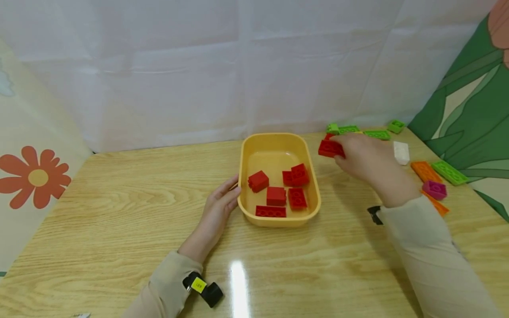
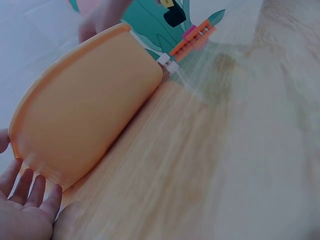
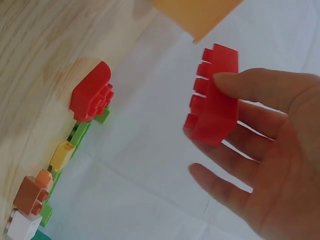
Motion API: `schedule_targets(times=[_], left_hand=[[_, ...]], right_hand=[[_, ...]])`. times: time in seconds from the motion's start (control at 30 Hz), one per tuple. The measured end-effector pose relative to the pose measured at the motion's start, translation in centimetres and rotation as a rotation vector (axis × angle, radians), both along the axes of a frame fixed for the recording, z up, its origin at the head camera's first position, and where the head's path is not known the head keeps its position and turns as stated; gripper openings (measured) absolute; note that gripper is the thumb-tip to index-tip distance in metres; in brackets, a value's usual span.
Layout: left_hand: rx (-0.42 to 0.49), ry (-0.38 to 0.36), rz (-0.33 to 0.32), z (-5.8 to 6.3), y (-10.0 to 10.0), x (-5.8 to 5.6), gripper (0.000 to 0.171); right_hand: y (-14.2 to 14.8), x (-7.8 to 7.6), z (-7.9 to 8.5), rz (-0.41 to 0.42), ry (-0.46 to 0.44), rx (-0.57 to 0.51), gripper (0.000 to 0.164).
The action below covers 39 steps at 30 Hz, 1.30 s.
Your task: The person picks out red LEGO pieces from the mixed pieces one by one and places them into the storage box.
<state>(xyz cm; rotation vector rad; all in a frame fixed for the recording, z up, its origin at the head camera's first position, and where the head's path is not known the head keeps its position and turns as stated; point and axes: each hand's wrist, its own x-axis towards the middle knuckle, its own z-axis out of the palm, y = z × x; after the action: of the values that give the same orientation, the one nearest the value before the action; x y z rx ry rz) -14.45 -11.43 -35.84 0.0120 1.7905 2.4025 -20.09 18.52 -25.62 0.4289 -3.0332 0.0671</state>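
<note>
A yellow plastic bin (image 1: 279,223) stands mid-table with several red toy bricks (image 1: 270,211) in its near half. My left hand (image 1: 218,207) rests against the bin's left side; in the left wrist view its fingers (image 2: 36,192) lie relaxed along the outer wall. To the right of the bin, my right hand (image 1: 363,154) pinches a red toy brick (image 3: 220,100) between thumb and fingers, raised above the table. The right wrist view shows a row of studs along the held brick. Another red brick with a rounded end (image 3: 91,92) sits on the table beyond that hand.
Green bricks (image 1: 377,134) line the back edge at the right. Nearer are a white brick (image 1: 401,153), an orange plate brick (image 1: 426,171), a magenta brick (image 1: 434,190) and a long green plate brick (image 1: 450,172). A white sheet (image 1: 167,88) hangs behind the table.
</note>
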Motion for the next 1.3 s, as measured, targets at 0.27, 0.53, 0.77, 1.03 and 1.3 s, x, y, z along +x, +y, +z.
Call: schedule_targets(times=[0.27,0.53,0.77,1.03,1.3], left_hand=[[0.006,-0.004,0.004,0.0,0.1,-0.1,0.049],[0.003,0.001,-0.005,0.0,0.1,-0.1,0.049],[0.007,-0.001,0.003,0.0,0.1,-0.1,0.048],[0.015,0.002,0.009,0.0,0.2,0.0,0.048],[0.012,0.005,0.004,-0.1,0.3,-0.1,0.048]], right_hand=[[-0.7,0.1,-0.1,0.072,0.101,-0.033,0.048],[-1.4,0.1,-0.3,0.133,0.128,-0.055,0.04],[-2.1,0.0,-1.2,0.269,0.3,-0.063,0.035],[-3.1,0.2,-1.8,0.413,0.419,-0.07,0.031],[-4.0,0.9,-1.5,0.489,0.44,-0.115,0.027]])
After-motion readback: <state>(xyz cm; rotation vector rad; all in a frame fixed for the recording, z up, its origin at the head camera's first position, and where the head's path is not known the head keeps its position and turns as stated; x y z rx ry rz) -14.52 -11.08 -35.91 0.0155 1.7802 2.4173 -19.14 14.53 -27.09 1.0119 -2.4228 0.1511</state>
